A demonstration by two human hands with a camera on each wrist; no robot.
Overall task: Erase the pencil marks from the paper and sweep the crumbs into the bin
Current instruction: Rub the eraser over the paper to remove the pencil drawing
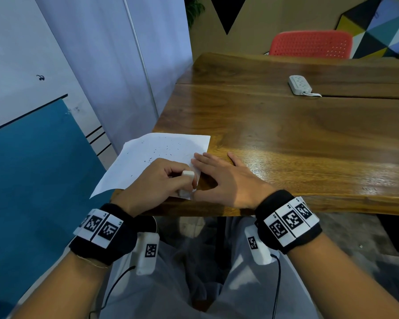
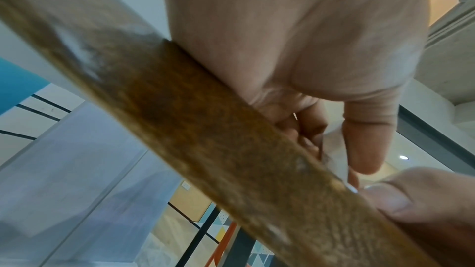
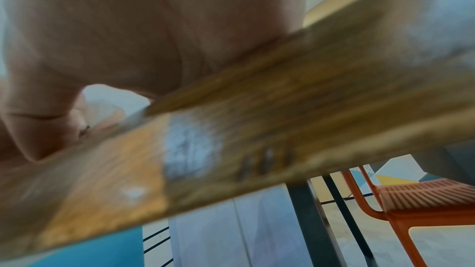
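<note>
A white sheet of paper (image 1: 157,155) lies at the table's near left corner, its left part hanging over the edge. Dark eraser crumbs (image 1: 166,148) are scattered over it. My left hand (image 1: 159,180) grips a white eraser (image 1: 187,174) and holds it down on the paper's near right corner. My right hand (image 1: 226,176) lies flat beside it, fingertips on the paper's right edge, thumb on the wood. In the left wrist view my left hand's palm (image 2: 295,38) rests over the table edge (image 2: 205,139). In the right wrist view my right hand's palm (image 3: 128,27) does the same. No bin is in view.
The wooden table (image 1: 286,139) stretches away to the right. A white power strip (image 1: 300,85) lies at its far side, and a red chair (image 1: 309,44) stands behind it. A blue panel (image 1: 32,169) and white wall stand close on the left.
</note>
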